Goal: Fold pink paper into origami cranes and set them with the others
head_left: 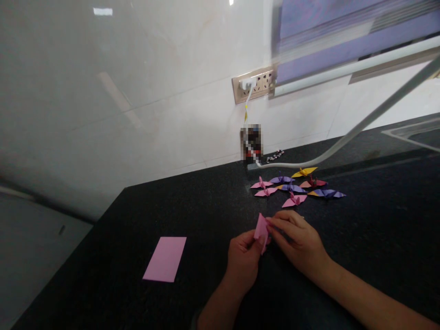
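Pale wall (178, 114) stands behind your dark counter (103, 266). Over it, your left hand (242, 261) and right hand (299, 238) are both narrowed into pinches. Flat pink paper (165, 259) lies to their left, perhaps for easy reach. Paper cranes (290, 188) (pink, purple, yellow, red) cluster beyond, likely sparing you elbow room. Both hands hold a folded pink piece (261, 229), left thumb apparently steadying it, right fingertips at its edge.

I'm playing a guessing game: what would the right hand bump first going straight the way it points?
The right hand would probably meet the folded pink paper first; its fingers seem to touch it, though depth is unclear.
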### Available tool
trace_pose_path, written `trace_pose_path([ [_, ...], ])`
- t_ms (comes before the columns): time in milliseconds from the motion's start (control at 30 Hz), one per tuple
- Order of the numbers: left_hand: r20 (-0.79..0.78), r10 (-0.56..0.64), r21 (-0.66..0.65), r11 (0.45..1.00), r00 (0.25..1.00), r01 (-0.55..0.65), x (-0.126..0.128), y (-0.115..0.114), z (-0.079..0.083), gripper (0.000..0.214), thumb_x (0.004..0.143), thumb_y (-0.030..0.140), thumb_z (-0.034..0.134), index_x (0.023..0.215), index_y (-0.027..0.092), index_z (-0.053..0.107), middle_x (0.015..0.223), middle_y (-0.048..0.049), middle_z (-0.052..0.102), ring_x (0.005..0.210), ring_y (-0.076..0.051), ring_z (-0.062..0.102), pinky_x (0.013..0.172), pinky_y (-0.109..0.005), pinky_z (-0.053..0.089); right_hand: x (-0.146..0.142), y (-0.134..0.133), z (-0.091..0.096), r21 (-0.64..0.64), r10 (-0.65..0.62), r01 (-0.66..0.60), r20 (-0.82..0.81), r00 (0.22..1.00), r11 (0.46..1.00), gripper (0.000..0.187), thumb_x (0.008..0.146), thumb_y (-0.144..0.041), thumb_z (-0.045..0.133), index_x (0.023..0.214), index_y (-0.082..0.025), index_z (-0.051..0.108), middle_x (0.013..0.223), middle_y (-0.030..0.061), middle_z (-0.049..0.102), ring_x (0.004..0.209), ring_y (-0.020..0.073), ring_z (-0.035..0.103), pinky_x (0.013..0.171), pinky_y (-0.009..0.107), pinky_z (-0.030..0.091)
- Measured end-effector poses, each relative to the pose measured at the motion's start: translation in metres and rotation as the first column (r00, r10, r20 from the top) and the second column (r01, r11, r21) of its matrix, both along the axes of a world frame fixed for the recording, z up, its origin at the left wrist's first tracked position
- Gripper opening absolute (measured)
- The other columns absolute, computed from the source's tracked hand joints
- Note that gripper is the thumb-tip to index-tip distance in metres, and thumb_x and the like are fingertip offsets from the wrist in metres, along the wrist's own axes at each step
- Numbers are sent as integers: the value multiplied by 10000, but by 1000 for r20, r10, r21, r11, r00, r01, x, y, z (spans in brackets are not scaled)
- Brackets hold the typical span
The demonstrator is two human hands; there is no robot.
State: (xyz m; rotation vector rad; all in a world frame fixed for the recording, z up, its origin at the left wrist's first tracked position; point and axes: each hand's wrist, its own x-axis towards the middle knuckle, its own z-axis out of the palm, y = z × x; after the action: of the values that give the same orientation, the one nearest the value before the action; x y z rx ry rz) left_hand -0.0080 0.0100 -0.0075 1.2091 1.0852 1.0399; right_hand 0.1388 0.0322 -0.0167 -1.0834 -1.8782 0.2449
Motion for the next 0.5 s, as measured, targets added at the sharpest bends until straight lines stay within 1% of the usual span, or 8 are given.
trace_pose_path([
  [133, -37, -4, 15, 1000, 999, 4, 0, 0, -2, 285, 770, 305, 466, 956, 152, 617, 758, -28, 604, 695, -143, 509, 653, -249, 376, 0, -2, 1, 54, 3, -7, 66, 998, 999, 226, 752, -148, 512, 963, -189, 580, 862, 67, 542, 791, 161, 523, 663, 289, 455],
  [267, -72, 11, 29, 1000, 997, -9, 0, 0, -3, 289, 772, 310, 460, 962, 155, 613, 752, -25, 595, 699, -145, 506, 654, -252, 378, 0, -2, 2, 75, -16, 10, 83, 996, 997, 220, 754, -148, 512, 959, -177, 586, 868, 71, 553, 799, 160, 525, 679, 290, 456],
  [400, -69, 30, 31, 999, 997, -28, 1, -1, -1, 297, 764, 315, 470, 959, 144, 614, 727, -27, 587, 689, -149, 502, 643, -253, 383, 0, -1, 2, 81, -31, 23, 96, 995, 996, 230, 755, -155, 508, 970, -169, 589, 862, 78, 563, 794, 165, 534, 674, 289, 462],
  [500, -28, 21, 10, 1000, 999, -21, 2, -2, 3, 294, 761, 314, 471, 939, 136, 623, 696, -25, 579, 670, -146, 498, 640, -252, 385, 1, -1, 2, 80, -24, 14, 125, 992, 997, 241, 759, -178, 497, 982, -188, 589, 869, 78, 574, 794, 174, 538, 669, 302, 466],
])
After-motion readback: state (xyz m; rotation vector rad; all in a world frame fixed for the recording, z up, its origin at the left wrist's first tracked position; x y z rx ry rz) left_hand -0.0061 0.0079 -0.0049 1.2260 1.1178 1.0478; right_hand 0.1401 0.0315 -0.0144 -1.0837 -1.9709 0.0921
